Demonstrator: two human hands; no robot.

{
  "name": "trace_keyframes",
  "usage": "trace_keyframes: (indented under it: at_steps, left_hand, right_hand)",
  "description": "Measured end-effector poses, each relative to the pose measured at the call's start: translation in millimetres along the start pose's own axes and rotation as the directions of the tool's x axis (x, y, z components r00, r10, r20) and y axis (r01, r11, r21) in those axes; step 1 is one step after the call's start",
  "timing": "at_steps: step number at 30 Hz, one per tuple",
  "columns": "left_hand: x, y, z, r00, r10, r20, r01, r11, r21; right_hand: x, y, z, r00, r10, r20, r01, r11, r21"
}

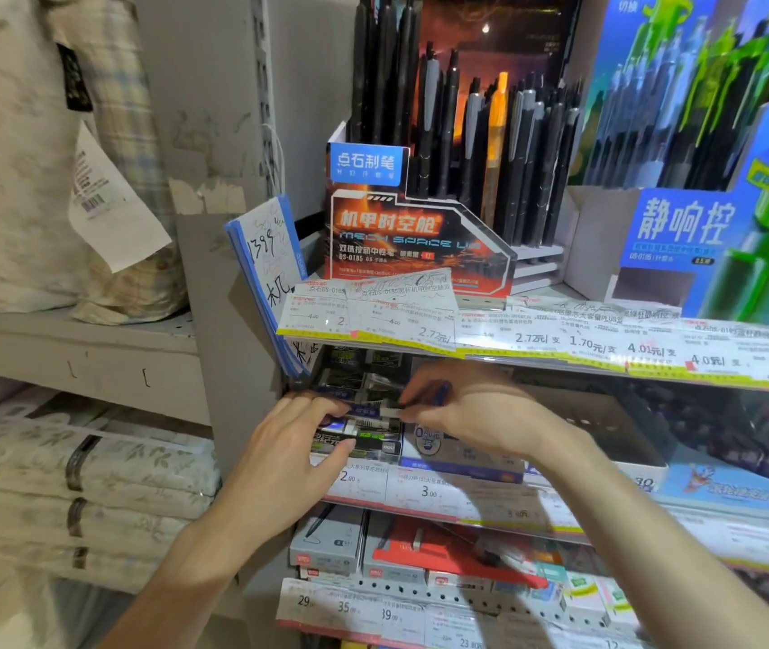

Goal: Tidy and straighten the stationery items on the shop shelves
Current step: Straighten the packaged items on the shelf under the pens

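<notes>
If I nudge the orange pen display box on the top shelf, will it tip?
Possibly. The orange pen display box stands tall with upright pens, so it looks top-heavy. Being cardboard, it is probably light and would slide easily on the shelf.

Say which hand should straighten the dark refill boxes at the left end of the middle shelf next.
Probably the left hand: its fingers already rest on the dark refill boxes, while the right hand is busy pinching a small white item.
</notes>
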State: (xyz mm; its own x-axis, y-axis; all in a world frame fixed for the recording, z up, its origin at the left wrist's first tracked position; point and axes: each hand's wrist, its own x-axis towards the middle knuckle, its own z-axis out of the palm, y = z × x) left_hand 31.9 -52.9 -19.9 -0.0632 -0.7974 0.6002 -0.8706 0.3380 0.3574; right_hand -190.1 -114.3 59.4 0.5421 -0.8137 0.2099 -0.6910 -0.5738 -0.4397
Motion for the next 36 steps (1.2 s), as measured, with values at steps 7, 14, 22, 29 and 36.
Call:
trace_keyframes:
  at_steps: [7,14,22,29,36]
  left_hand:
    - [-2,-1,-2,0.999,0.036,-0.001,-0.036,0.999,-0.027]
    - [-3,-3,-1,0.999,0.053,-0.002,-0.053,0.998,-0.035]
    - [-3,-5,0,0.999,0.051,0.005,-0.051,0.998,-0.033]
    - [-3,-5,0,0.999,0.048,0.001,-0.048,0.998,-0.029]
    - [-3,-5,-1,0.998,0.059,0.004,-0.059,0.998,-0.021]
  right_hand:
    - [13,-7,28,0.990,-0.141,0.017,0.142,0.986,-0.086]
    - [7,-7,36,0.982,-0.186,-0.028,0.181,0.975,-0.129]
    - [3,-7,42,0.976,-0.186,-0.109,0.171,0.976,-0.136]
    - [3,-8,44,0.979,-0.170,-0.114,0.156,0.981,-0.118]
    - [0,-8,41,0.986,-0.147,-0.084,0.138,0.984,-0.109]
